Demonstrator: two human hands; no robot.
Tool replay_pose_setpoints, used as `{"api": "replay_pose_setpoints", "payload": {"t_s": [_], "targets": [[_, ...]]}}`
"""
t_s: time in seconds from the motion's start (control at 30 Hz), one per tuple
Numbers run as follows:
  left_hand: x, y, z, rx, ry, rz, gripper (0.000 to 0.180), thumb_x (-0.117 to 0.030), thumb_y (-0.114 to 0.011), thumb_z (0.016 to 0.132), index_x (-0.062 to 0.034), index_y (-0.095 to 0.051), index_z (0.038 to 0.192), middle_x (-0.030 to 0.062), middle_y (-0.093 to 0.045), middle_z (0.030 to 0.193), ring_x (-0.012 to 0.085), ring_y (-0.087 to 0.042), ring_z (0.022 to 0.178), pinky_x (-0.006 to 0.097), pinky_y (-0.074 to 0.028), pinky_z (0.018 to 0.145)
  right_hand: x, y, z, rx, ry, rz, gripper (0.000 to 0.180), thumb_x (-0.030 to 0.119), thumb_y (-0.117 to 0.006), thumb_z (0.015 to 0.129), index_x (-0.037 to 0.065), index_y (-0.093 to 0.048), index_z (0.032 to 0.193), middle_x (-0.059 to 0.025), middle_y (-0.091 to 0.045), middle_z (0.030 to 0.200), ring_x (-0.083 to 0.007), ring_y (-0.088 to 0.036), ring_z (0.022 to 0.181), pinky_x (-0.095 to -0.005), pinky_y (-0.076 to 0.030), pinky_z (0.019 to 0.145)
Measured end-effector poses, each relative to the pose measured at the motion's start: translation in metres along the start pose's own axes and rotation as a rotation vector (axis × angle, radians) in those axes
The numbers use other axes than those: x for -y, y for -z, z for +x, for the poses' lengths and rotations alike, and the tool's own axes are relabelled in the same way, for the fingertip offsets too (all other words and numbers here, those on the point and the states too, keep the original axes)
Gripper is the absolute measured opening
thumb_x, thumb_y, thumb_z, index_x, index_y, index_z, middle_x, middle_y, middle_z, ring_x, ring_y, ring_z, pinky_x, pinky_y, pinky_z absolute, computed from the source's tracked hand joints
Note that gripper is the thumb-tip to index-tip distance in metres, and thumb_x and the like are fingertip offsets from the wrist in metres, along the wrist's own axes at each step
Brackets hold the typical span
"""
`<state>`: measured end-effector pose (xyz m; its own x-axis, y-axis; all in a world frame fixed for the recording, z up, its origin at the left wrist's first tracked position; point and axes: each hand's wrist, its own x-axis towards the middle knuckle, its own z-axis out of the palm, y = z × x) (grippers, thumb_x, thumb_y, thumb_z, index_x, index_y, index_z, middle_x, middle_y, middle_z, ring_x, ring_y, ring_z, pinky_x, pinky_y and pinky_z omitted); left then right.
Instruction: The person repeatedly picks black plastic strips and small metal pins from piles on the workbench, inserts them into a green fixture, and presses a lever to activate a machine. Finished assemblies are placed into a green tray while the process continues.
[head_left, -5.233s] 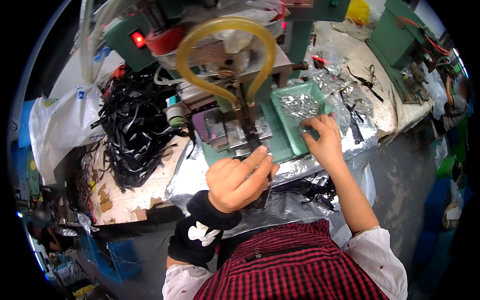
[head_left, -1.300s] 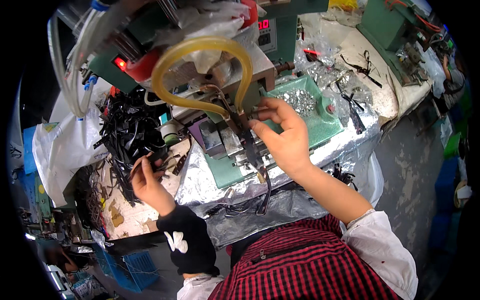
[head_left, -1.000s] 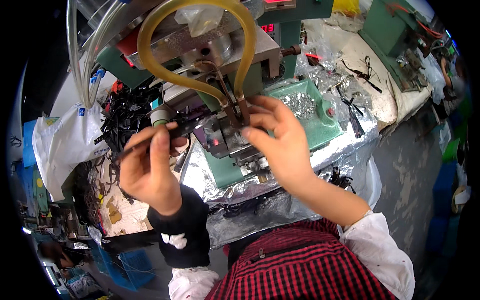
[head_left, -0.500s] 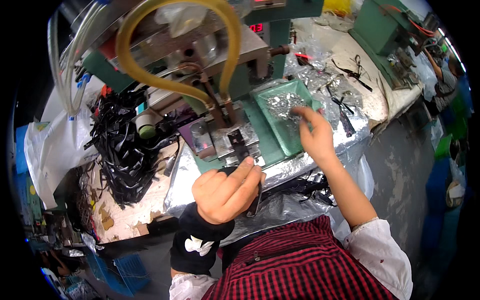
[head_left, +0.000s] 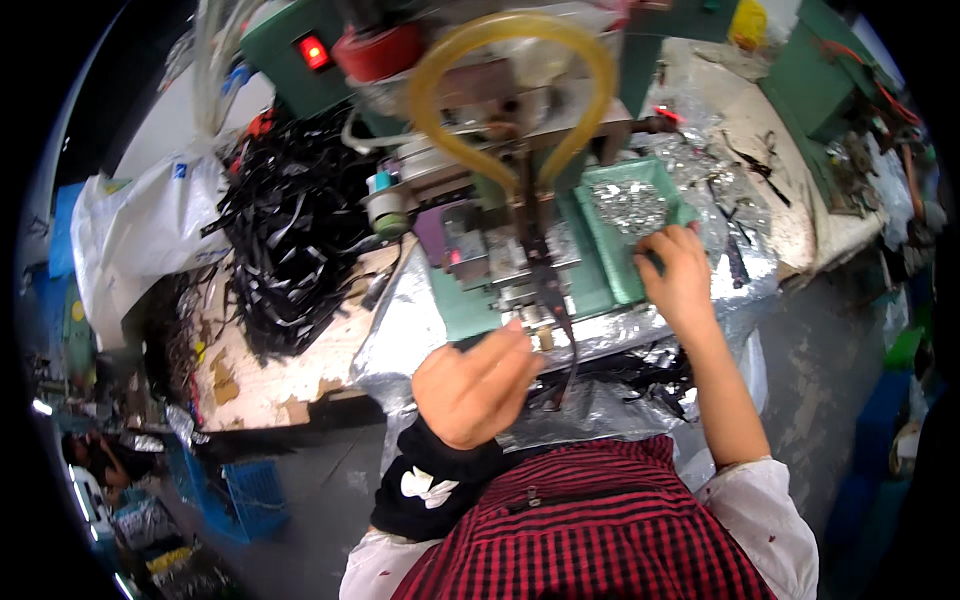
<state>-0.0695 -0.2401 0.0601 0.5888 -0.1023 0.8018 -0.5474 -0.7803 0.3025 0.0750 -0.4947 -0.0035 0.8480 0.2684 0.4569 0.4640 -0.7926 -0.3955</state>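
Observation:
My left hand [head_left: 475,385], a black band round its wrist, is beside the near left edge of the press's metal fixture [head_left: 500,255]. Its fingers are bent together and blurred; anything between them is hidden. A thin black strip-like piece [head_left: 560,325] lies across the fixture, its curved end hanging over the near edge, apart from my left fingers. My right hand [head_left: 678,275] is over the near right part of a green tray [head_left: 617,280]. Its thumb and fingers curl together, and I cannot make out what they hold. Small shiny metal pieces [head_left: 628,205] lie in the tray's far end.
A yellow hose [head_left: 430,85] loops above the fixture. Black strips [head_left: 290,230] are heaped at the left beside a white plastic bag [head_left: 150,225]. Shiny foil [head_left: 395,335] covers the near table edge. Black pieces and clear plastic lie right of the tray, before another green machine [head_left: 820,80].
The whole view has shifted, moving the bench rightward in the picture. My left hand has drawn back from the black piece. My right hand has moved nearer from the metal pieces, its fingers curling.

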Motion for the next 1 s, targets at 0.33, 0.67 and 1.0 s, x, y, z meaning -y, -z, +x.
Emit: {"api": "replay_pose_setpoints", "payload": {"t_s": [0.33, 0.67, 1.0], "targets": [[0.144, -0.036, -0.047, 0.215, 0.762, 0.03, 0.064, -0.012, -0.087, 0.071, -0.0014, -0.058, 0.127, 0.0143, -0.063, 0.104, 0.0317, -0.064, 0.085, 0.042, -0.053, 0.078, 0.026, -0.009, 0.013, -0.032, -0.132, 0.367, 0.015, 0.001, -0.067, 0.088, 0.001, -0.071, 0.103, -0.012, -0.07, 0.091, -0.0228, -0.067, 0.081, -0.0328, -0.053, 0.077], [0.185, 0.023, -0.031, -0.043, 0.659, 0.385, 0.014, -0.017, -0.076, 0.085, -0.0043, -0.076, 0.091, 0.0117, -0.067, 0.087, 0.0327, -0.067, 0.081, 0.041, -0.052, 0.07, -0.013, 0.03, -0.038, -0.107, -0.313, 0.315, 0.015, 0.003, -0.064, 0.095, -0.001, -0.072, 0.107, -0.0083, -0.071, 0.103, -0.0168, -0.065, 0.099, -0.0293, -0.048, 0.091], [0.213, 0.007, -0.045, 0.549, 0.847, 0.663, 0.012, -0.02, -0.078, 0.072, -0.0093, -0.078, 0.077, 0.0139, -0.072, 0.083, 0.0363, -0.07, 0.079, 0.044, -0.056, 0.072, 0.097, 0.033, 0.038, -0.15, 0.063, 0.59, 0.013, -0.001, -0.069, 0.083, 0.002, -0.073, 0.096, -0.0112, -0.072, 0.097, -0.0262, -0.067, 0.092, -0.0357, -0.051, 0.083]]}}
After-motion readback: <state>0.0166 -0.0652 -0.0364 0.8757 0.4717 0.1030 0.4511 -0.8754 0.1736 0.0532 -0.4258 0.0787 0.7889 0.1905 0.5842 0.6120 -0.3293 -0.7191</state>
